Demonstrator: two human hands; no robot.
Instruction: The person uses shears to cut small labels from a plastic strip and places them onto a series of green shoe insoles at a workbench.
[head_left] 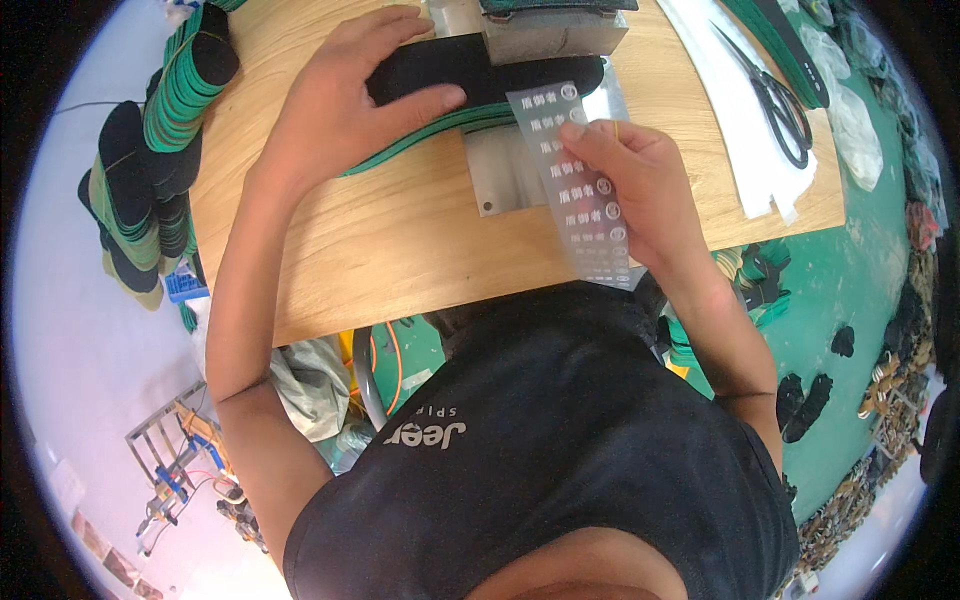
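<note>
A small stack of black insoles with green edges [440, 70] lies on the wooden table, partly under a metal block [555, 38]. My left hand [345, 95] rests at the left end of the stack, its fingers spread and its thumb stretched across the black top. Between the thumb and bent fingers of my right hand [640, 175] is a translucent strip of printed labels [570, 185] with rows of white marks. It hangs over the near right side of the stack and the metal plate [505, 185] below. What the strip covers there is partly hidden.
Black-handled scissors [780, 115] lie on white sheets [715, 90] at the table's right. More stacked insoles [185, 90] stand at the left edge, and another green-edged stack [785, 45] is at the far right. The table's front edge [400, 318] runs close to my body.
</note>
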